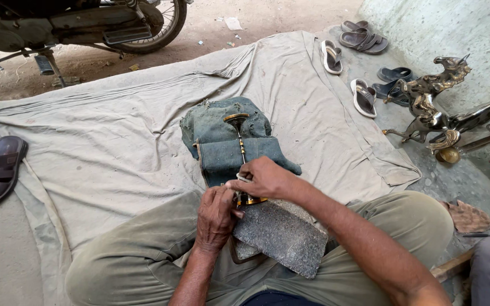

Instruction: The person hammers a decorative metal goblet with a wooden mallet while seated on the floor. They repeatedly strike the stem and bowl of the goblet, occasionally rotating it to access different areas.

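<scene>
Right hand: right hand (265,180) lies over the lower stem of the brass piece (241,156), fingers curled shut around it.
Left hand: left hand (215,218) grips closed at the base of the same piece, just beside the right hand, thumb touching the stone block (282,235).
Brass piece: slender spindle with a round disc top, lying lengthwise on the folded denim cloth (231,144), its base at the block's upper edge.
Stone block: grey, speckled, resting on the person's lap between the knees.
Ground cover: pale canvas sheet (114,141) spread on the floor under the cloth.
Surroundings: metal horse figurine (429,102) at right; sandals (347,62) beyond the sheet; motorcycle (80,22) at top left.
</scene>
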A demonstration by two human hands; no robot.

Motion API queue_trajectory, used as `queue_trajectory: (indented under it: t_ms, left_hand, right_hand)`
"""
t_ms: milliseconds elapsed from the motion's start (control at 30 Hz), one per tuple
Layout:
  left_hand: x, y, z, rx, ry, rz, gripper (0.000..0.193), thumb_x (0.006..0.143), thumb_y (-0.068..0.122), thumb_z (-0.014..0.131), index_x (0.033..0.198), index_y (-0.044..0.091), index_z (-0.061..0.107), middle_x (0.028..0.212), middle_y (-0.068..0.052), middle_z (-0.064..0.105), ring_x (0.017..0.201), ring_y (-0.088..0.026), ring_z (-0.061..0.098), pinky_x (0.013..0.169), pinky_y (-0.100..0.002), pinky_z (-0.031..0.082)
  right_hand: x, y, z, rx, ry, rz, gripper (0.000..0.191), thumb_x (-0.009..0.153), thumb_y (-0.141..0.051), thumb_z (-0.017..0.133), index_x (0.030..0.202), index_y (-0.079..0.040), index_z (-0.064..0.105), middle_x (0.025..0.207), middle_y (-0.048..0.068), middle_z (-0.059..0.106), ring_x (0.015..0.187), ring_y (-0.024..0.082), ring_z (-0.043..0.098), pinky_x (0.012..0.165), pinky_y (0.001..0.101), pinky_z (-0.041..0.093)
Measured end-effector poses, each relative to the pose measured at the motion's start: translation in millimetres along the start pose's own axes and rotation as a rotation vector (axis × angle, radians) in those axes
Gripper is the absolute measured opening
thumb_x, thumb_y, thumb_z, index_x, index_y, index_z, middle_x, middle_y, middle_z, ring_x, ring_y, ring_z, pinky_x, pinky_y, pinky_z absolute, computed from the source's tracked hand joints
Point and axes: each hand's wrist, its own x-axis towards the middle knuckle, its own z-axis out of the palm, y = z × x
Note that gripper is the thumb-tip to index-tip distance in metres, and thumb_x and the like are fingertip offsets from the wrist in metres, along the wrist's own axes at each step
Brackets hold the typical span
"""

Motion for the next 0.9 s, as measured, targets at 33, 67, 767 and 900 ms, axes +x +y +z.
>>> queue_trajectory:
  t_ms: [33,67,767,900]
  left_hand:
    - [0.7,-0.1,-0.9,-0.007,-0.001,0.01,0.071,0.074,0.013,0.079,0.135,0.003,0.044,0.115,-0.017,0.065,0.102,-0.038,0.062,0.087,-0.049,0.052]
    - [1.6,-0.6,-1.7,-0.014,0.003,0.023,0.071,0.075,0.014,0.079,0.135,0.002,0.044,0.117,-0.017,0.065,0.103,-0.038,0.062,0.087,-0.049,0.052]
    - [-7.9,12.0,14.4,-0.618,0.007,-0.846,0.031,0.086,0.017,0.085,0.113,0.003,0.08,0.079,-0.002,0.072,0.064,-0.009,0.051,0.057,-0.028,0.042]
    - [-14.0,5.9,21.3,-0.861,0.025,-0.93,0.03,0.085,0.009,0.084,0.115,0.004,0.079,0.089,0.002,0.074,0.071,-0.003,0.052,0.061,-0.02,0.046]
  right_hand:
    - [1.4,0.6,-5.1,0.05,-0.066,-0.013,0.058,0.091,-0.055,0.071,0.091,0.002,0.077,0.076,0.018,0.072,0.068,0.027,0.069,0.065,0.0392,0.055]
    - [2.1,1.9,-10.1,0.095,-0.129,-0.028,0.059,0.089,-0.057,0.072,0.091,0.002,0.079,0.077,0.016,0.075,0.069,0.023,0.069,0.064,0.0373,0.055]
    - [-11.2,20.9,14.8,0.292,0.15,-0.474,0.026,0.104,-0.02,0.059,0.097,0.002,0.07,0.084,0.012,0.063,0.076,0.025,0.062,0.069,0.0409,0.051]
    - [-16.3,21.3,22.5,0.209,0.187,-0.482,0.024,0.102,-0.019,0.063,0.091,0.0,0.07,0.081,0.013,0.062,0.075,0.029,0.065,0.069,0.0427,0.051]
